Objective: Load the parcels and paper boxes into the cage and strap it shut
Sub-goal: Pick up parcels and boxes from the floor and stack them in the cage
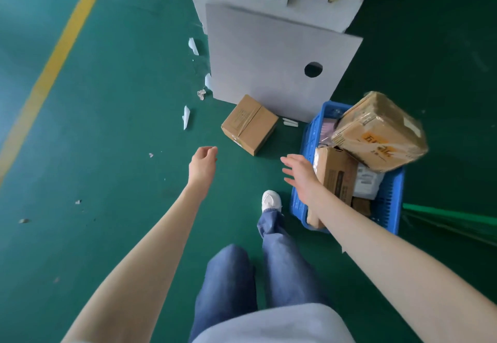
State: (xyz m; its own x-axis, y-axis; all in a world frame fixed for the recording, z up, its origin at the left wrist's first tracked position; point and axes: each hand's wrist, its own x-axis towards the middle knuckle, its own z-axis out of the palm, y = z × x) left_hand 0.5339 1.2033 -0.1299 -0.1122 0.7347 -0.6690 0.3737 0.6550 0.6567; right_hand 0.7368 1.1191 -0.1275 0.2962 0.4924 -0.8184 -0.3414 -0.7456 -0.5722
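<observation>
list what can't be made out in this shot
Head view only:
- The cage and strap: out of frame.
- Bottom of the blue basket: covered by the large taped box and the upright carton.
- The pink parcel: mostly hidden behind the taped box.
- Print on the small box on the floor: too small to read.

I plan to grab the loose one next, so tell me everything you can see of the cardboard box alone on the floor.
The cardboard box is plain brown and closed, with tape along its top seam and faint print beside it. It sits flat on the green floor, turned cornerwise to the view, at the foot of the grey board, and left of the blue crate, apart from it. The left hand and right hand hover near it, empty; neither touches it.
</observation>
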